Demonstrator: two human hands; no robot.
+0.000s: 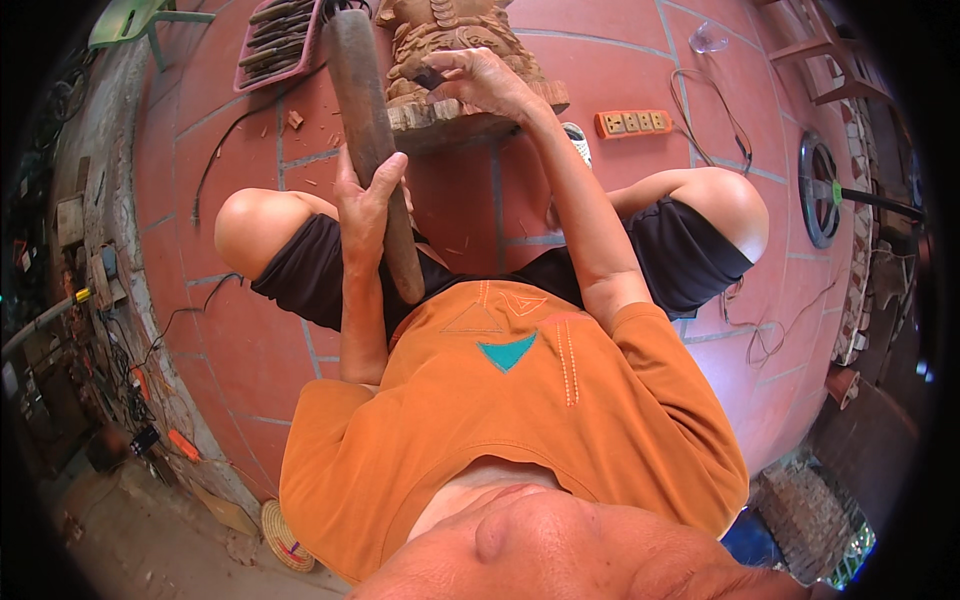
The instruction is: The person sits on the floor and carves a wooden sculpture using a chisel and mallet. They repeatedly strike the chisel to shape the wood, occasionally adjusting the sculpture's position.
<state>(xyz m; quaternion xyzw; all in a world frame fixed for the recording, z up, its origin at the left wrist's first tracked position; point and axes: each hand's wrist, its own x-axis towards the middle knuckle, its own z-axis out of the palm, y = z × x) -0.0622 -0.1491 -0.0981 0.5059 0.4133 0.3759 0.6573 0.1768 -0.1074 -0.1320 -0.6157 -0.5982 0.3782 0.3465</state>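
My left hand (368,205) is closed around the narrower part of a long wooden mallet (362,95), a brown club whose thick end points up and away from me. Its thin end comes down near my lap. Ahead, a carved wooden figure (455,25) stands on a rough block base (450,120). My right hand (485,85) is at the lower front of the carving, thumb and fingers bent together around something small and dark (430,78). The fingers cover most of that dark thing, so its kind cannot be made out.
A pink basket (240,75) of several dark-handled tools lies left of the carving. Wood chips (295,120) dot the red tiles. An orange power strip (633,123) with a cable lies to the right, beyond it a dark wheel-shaped thing (820,190). A green chair (130,20) stands far left.
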